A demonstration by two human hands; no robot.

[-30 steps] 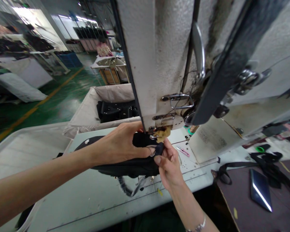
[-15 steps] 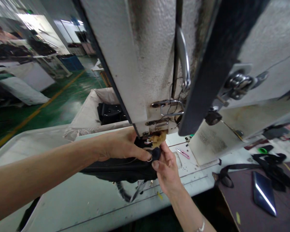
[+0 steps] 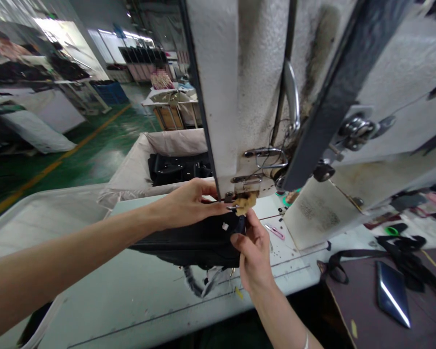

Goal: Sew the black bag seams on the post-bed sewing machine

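A black bag point(image 3: 189, 240) lies on the pale green machine table point(image 3: 131, 300) below the head of a sewing machine point(image 3: 221, 87). My left hand point(image 3: 192, 203) reaches over the bag, its thumb and fingers at the small metal part by the needle area; what its fingertips hold, if anything, is hidden. My right hand point(image 3: 254, 245) pinches the bag's right edge between thumb and fingers, just under a tan scrap point(image 3: 245, 203) at the machine's foot. A small white mark shows on the bag between the hands.
Pink thread snips point(image 3: 275, 231) lie right of my right hand. Behind the table stands a cloth-lined bin point(image 3: 127, 167) with black pieces. At the right, a phone point(image 3: 392, 293) and black straps point(image 3: 363, 252) lie on a brown surface. Two people are in the background.
My left hand has moved up and away from the bag's right end toward the needle area. My right hand stays at the bag's edge. The camera view has shifted slightly.
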